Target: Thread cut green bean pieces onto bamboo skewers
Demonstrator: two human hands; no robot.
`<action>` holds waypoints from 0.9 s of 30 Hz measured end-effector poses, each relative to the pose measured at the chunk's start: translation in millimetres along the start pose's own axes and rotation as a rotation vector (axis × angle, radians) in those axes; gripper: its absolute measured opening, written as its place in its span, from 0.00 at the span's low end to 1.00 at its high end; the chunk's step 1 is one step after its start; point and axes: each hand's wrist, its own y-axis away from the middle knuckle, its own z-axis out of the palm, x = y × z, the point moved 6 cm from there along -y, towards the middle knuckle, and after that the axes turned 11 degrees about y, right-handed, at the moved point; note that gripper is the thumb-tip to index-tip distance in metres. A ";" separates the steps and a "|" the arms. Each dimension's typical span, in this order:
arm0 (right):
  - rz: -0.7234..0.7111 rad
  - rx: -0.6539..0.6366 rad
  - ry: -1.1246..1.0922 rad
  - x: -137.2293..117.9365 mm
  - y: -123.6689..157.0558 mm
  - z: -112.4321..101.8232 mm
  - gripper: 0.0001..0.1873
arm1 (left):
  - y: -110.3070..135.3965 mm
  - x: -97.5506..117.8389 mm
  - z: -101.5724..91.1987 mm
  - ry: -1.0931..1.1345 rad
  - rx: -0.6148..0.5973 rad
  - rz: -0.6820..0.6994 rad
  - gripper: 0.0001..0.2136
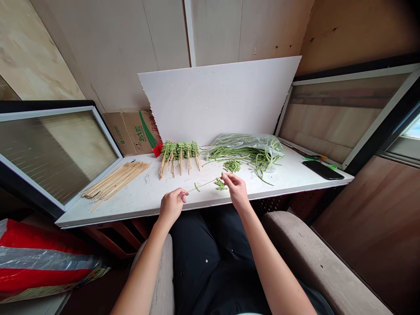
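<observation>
Above the table's front edge, my left hand (172,204) pinches one end of a thin bamboo skewer (207,183). My right hand (235,187) is closed at the skewer's other end, with a small green bean piece (222,174) between its fingertips. Another bean piece (197,187) crosses the skewer nearer my left hand; whether it is threaded on or lies behind is unclear. Just beyond my right fingers are a few cut pieces (220,184) and a larger heap of cut beans (232,166). Filled bean skewers (180,151) lie stacked farther back, their bare sticks toward me.
Loose bamboo skewers (116,180) lie at the table's left. A clear plastic bag of long beans (247,146) rests at the back, before a white board (219,100). A cardboard box (131,131) stands back left, and a black phone (323,170) lies right.
</observation>
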 end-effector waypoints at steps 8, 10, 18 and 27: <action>0.035 0.064 -0.029 8.6 0.3 1.3 0.18 | 2.6 3.0 6.4 0.011 0.047 0.034 0.14; 0.057 0.072 -0.046 11.0 0.3 2.7 0.20 | 3.2 4.4 6.4 0.008 0.072 0.053 0.13; 0.048 0.074 -0.048 4.1 3.7 5.3 0.19 | 5.4 11.4 6.4 0.005 0.114 0.091 0.13; 0.057 0.043 0.007 -6.4 20.5 38.7 0.23 | 11.1 39.8 7.9 0.025 0.166 0.158 0.12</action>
